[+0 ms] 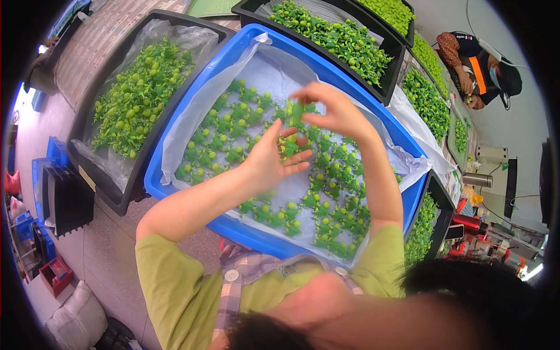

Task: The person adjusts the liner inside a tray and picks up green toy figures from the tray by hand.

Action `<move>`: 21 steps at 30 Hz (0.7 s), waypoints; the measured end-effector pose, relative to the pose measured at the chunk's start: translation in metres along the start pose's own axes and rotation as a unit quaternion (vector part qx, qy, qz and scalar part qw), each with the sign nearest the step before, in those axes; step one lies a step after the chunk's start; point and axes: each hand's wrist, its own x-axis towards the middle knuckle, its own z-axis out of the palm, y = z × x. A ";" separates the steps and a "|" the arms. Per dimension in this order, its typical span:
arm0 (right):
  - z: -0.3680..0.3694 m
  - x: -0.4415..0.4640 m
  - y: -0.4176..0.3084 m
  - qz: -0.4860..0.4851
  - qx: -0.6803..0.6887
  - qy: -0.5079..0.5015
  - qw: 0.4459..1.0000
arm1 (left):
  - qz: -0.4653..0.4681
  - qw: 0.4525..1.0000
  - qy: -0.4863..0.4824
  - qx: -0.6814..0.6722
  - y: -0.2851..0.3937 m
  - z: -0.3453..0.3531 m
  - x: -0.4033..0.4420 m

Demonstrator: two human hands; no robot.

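Note:
A blue tray (236, 233) lined with white sheeting holds many small green toy-like pieces (332, 189) with round yellow-green tops. Over its middle, my left hand (274, 154) is turned palm up with its fingers spread. Green shows between those fingers; I cannot tell whether a piece rests on them or lies below. Just above and to the right, my right hand (332, 111) pinches a blurred green piece (297, 112) between thumb and fingers. The two hands are close together.
Black trays heaped with similar pieces stand left (140, 99), behind (332, 44) and at the right (423, 224). A co-worker (475, 67) in a mask sits at the far right. A steel flask (477, 179) stands at the right. Stacked black trays (67, 201) are at the left.

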 end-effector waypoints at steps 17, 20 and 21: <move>0.029 -0.003 0.042 0.144 0.017 0.080 0.986 | -0.004 0.999 0.037 0.015 -0.001 -0.003 0.003; 0.020 -0.017 0.027 0.125 0.442 0.059 0.886 | -0.013 0.999 0.026 0.021 -0.001 -0.003 0.004; 0.020 -0.022 0.024 0.126 0.441 0.060 0.886 | -0.017 1.000 0.009 0.023 -0.001 -0.003 0.004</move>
